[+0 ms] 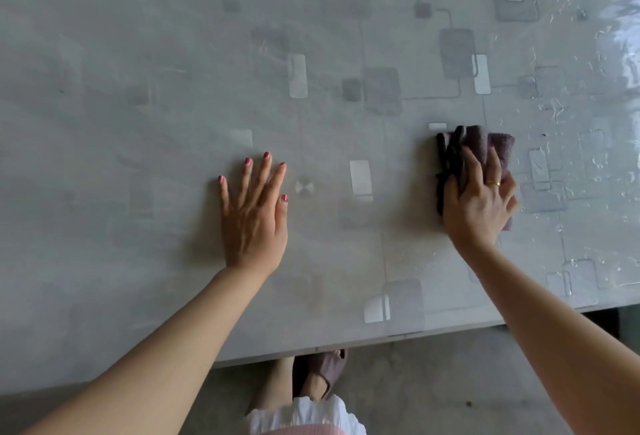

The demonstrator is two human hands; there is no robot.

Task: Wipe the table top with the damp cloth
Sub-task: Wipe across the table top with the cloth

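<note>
cloth point(485, 144), bunched dark and damp, lies toward the right part of the surface point(173, 54) near its front edge, gripped and pressed down by the right hand point(479, 199) while the left hand point(254, 206) rests flat, fingers spread, so long overlapping strokes with even pressure should serve best.

Glossy clear plastic over patterned table top point(173, 88); nubby dark terry cloth point(485, 144)
</note>
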